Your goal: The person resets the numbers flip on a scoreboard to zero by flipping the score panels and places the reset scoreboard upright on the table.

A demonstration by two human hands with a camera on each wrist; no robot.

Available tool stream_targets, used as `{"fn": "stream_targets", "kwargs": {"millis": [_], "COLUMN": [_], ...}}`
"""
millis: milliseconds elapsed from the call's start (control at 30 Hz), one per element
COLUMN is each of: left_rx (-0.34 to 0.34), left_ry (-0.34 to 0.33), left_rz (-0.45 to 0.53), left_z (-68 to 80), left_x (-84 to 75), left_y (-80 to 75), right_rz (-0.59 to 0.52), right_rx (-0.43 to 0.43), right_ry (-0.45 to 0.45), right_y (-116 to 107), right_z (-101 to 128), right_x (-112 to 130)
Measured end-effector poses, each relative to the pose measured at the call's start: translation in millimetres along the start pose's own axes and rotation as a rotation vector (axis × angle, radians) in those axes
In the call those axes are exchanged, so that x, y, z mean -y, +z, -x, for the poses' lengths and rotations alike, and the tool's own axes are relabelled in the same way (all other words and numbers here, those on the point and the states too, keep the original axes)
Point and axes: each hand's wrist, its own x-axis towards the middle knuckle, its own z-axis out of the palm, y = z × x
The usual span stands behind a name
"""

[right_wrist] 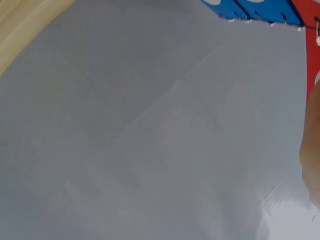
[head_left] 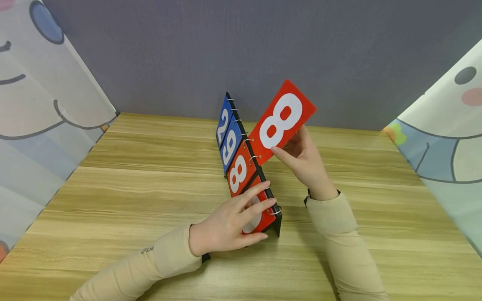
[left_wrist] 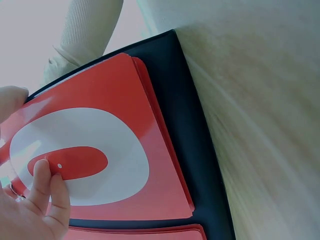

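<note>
A flip scoreboard [head_left: 241, 163] stands on the wooden table [head_left: 132, 200], showing blue cards 2 and 9 and a red 8. My right hand [head_left: 301, 156] pinches a raised red card with a white 8 [head_left: 282, 121], lifted up on its rings. My left hand [head_left: 233, 219] rests with straight fingers on the nearest red card [left_wrist: 100, 145], a white 0, and steadies the black stand [left_wrist: 200, 150]. In the right wrist view only the grey wall, the blue card edges [right_wrist: 260, 10] and a sliver of my hand [right_wrist: 312, 150] show.
A grey wall [head_left: 241, 54] backs the table. Cartoon-printed curtains hang at the left [head_left: 41, 104] and right [head_left: 444, 138]. Bare wood lies on both sides of the scoreboard.
</note>
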Motion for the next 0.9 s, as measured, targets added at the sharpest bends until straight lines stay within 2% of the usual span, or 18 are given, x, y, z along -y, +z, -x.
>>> {"fn": "stream_targets", "kwargs": {"millis": [233, 433, 633, 767, 900], "left_rx": [-0.004, -0.004, -0.006, -0.003, -0.005], "left_ry": [0.006, 0.007, 0.007, 0.008, 0.011], "left_rz": [0.004, 0.001, 0.0, -0.003, -0.012], "left_z": [-0.6, -0.2, -0.3, -0.4, -0.2], "left_x": [0.1, 0.2, 0.3, 0.2, 0.4], "left_y": [0.0, -0.3, -0.5, -0.6, -0.5], "right_rz": [0.228, 0.249, 0.281, 0.354, 0.439], "right_rx": [0.022, 0.074, 0.11, 0.094, 0.08], "right_ry": [0.07, 0.095, 0.002, -0.06, -0.173], "right_y": [8.9, 14.6, 17.8, 18.4, 19.8], "right_z": [2.4, 4.0, 3.6, 4.6, 4.1], "right_x": [-3.6, -3.5, -5.8, -7.3, -8.7]}}
